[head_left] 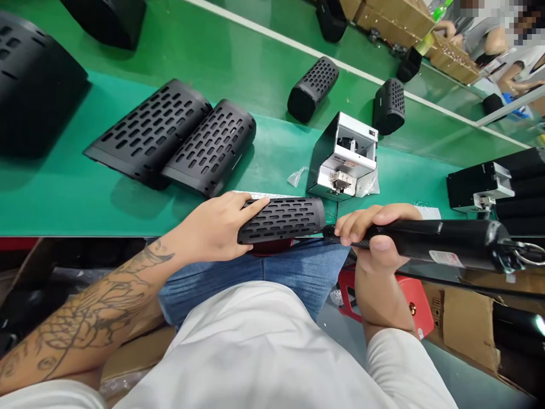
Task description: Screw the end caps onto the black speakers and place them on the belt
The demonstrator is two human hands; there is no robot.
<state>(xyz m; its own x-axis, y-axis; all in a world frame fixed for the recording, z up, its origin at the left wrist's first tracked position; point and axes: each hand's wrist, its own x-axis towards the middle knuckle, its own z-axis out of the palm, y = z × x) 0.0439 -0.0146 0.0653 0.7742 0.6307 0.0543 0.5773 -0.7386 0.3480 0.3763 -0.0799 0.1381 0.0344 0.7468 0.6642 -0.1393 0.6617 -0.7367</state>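
My left hand point(217, 227) is wrapped round a black perforated housing point(283, 218), held sideways over my lap at the near edge of the green bench point(63, 199). My right hand point(377, 238) grips a black electric screwdriver point(443, 241) lying level, its tip touching the right end of the housing. A grey screw feeder box point(343, 156) stands on the bench just behind the two hands.
Two larger perforated black shells point(179, 136) lie on the bench at the left, with big black covers point(34, 85) beyond. Smaller perforated housings point(313, 88) sit on the belt behind. A second feeder point(481, 187) is at right. Other people sit at the far right by cardboard boxes point(426, 28).
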